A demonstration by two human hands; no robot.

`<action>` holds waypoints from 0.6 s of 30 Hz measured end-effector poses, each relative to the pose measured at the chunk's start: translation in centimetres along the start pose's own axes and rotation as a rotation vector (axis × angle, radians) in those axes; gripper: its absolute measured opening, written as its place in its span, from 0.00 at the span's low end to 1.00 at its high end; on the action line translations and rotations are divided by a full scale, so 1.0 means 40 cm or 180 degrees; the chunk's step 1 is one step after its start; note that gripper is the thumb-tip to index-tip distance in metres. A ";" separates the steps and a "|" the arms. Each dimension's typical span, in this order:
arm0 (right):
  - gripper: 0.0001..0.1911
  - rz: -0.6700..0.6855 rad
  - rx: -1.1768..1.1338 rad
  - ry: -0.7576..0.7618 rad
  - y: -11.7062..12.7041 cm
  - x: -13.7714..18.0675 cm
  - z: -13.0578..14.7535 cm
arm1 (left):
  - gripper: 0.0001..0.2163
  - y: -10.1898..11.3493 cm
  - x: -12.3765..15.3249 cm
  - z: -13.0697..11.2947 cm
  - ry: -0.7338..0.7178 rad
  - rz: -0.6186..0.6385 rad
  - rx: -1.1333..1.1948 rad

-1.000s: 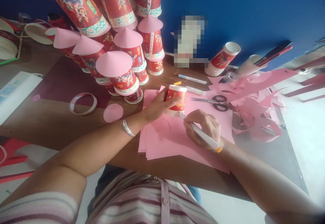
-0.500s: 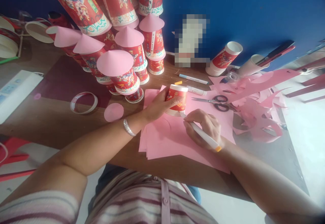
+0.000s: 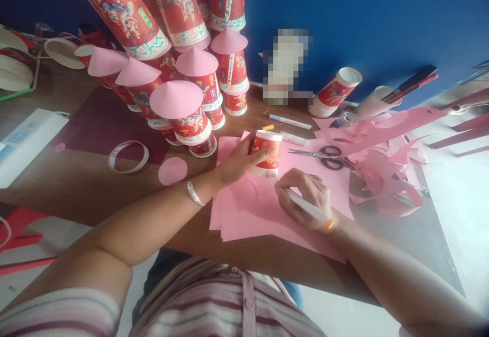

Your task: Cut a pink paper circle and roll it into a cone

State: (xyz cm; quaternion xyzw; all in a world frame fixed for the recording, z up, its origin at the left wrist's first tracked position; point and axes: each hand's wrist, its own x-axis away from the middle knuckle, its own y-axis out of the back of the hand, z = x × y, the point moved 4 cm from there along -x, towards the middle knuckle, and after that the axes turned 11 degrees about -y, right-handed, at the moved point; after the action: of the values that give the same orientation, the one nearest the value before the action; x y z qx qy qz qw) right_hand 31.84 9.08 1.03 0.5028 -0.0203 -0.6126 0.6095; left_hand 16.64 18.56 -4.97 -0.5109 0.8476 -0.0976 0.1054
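My left hand [image 3: 236, 163] grips a small red paper cup [image 3: 266, 152] that stands mouth down on a stack of pink paper sheets [image 3: 248, 215]. My right hand [image 3: 303, 197] is closed around a white marker with an orange end [image 3: 308, 207]. The marker's tip touches the pink paper right at the cup's lower rim. A silver bracelet [image 3: 194, 193] sits on my left wrist.
Red paper cups topped with pink paper cones [image 3: 179, 104] are stacked behind. Scissors [image 3: 323, 156], two more markers [image 3: 290, 121] and pink paper scraps [image 3: 385, 169] lie to the right. A pink paper circle [image 3: 172, 170], a cut cup rim ring [image 3: 128, 157] and a white box [image 3: 23, 143] lie left.
My right hand and the marker tip have slid slightly left along the cup's rim. The view has shifted a little; the left hand still holds the cup.
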 end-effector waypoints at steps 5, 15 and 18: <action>0.08 -0.0109 -0.0075 0.0125 0.008 0.000 0.001 | 0.26 -0.003 0.000 -0.007 -0.0025 0.0050 0.0021; 0.12 -0.0187 0.0025 0.0313 0.008 -0.002 -0.001 | 0.27 -0.003 0.000 -0.007 -0.0032 0.0045 -0.0027; 0.12 -0.0194 0.0052 0.0323 0.007 -0.003 -0.001 | 0.27 -0.004 0.000 -0.008 -0.0032 0.0026 -0.0038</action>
State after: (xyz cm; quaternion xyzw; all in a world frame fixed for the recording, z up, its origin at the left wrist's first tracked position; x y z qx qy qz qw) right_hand 32.05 9.13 1.25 0.5386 0.0210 -0.6044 0.5866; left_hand 16.67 18.51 -4.62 -0.5085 0.8497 -0.0895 0.1070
